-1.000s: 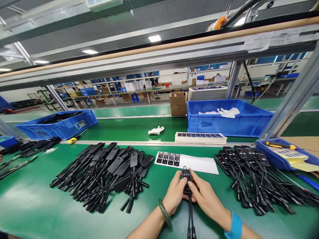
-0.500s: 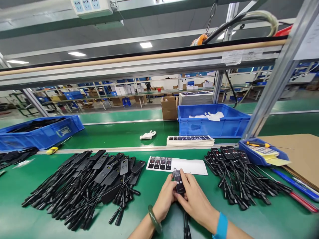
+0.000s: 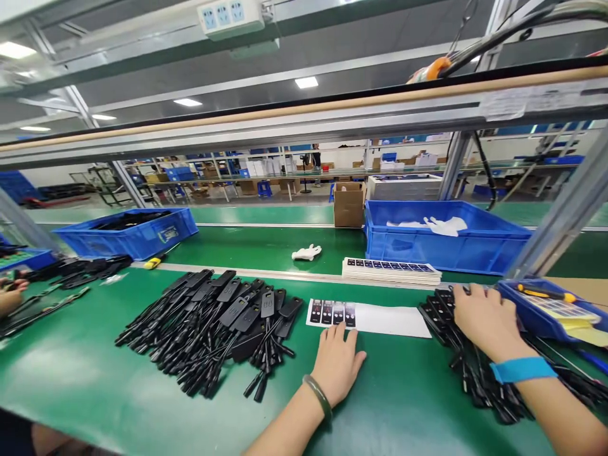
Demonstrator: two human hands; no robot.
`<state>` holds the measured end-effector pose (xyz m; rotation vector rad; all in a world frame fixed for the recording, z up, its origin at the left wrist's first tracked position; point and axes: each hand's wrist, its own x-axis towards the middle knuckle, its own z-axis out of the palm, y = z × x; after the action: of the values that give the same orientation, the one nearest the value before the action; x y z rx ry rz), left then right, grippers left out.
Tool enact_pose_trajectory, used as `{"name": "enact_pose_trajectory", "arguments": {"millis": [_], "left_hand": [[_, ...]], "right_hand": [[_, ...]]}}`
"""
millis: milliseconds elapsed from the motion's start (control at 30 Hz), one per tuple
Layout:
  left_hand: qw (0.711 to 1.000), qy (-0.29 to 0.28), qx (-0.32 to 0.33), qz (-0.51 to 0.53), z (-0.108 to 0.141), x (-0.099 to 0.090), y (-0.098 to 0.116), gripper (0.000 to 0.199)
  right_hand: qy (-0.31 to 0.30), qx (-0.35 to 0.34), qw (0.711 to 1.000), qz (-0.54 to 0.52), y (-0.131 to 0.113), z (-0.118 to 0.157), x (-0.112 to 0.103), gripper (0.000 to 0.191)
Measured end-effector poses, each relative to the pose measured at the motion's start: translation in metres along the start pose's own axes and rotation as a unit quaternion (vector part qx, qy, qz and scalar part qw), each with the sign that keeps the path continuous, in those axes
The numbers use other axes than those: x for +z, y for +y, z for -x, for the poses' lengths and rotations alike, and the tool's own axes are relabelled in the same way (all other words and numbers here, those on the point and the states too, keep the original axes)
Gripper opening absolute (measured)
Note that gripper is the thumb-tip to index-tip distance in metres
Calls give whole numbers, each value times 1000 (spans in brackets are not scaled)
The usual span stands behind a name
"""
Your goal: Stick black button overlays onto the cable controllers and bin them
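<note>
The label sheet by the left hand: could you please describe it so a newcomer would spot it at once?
On the green bench, look between the two heaps of black devices. There, by the left hand, lies the label sheet. Unlike the stack behind, it lies singly, with four black labels at its left end, the rest bare.

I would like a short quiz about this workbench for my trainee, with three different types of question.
1. How many black labels are on the white sheet by the left hand?
2. The right hand is at: A. the cardboard box; B. the black cabled controllers on the right; C. the yellow cutter.
3. Fill in: the left hand's bangle is coloured ____.

Key: 1. Four. 2. B. 3. Green.
</note>
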<state>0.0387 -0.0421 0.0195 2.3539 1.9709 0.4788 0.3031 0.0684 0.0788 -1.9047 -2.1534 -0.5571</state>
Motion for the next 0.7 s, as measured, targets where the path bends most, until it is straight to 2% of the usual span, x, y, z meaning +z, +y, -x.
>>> {"name": "enact_pose_trajectory", "arguments": {"millis": [67, 167, 267, 333, 433, 500, 567, 633, 700], "left_hand": [[1000, 5, 0, -5, 1, -3, 3, 33], [998, 6, -38, -43, 0, -7, -1, 44], [996, -4, -66, -65, -1, -7, -10, 49], [995, -7, -71, -69, -1, -6, -13, 45], [994, -6, -78, -76, -3, -5, -13, 42], [993, -4, -82, -79, -6, -9, -14, 40], [992, 5, -93, -81, -10, -17, -20, 38], [987, 31, -130, -91, -15, -29, -33, 35], [971, 70, -200, -110, -17, -41, -49, 31]], "right_hand": [[9, -69, 993, -92, -28, -1, 1, 32], [-45, -172, 940, -290, -84, -4, 11, 29], [-70, -184, 918, -345, -132, -8, 31, 24], [-67, -172, 911, -368, -151, -9, 42, 18], [-46, -163, 897, -409, -154, -4, 43, 16], [-26, -161, 884, -438, -144, 3, 34, 18], [-5, -139, 859, -493, -130, 12, 21, 21], [9, -90, 826, -556, -115, 25, 9, 23], [10, -45, 801, -597, -105, 38, 3, 25]]}}
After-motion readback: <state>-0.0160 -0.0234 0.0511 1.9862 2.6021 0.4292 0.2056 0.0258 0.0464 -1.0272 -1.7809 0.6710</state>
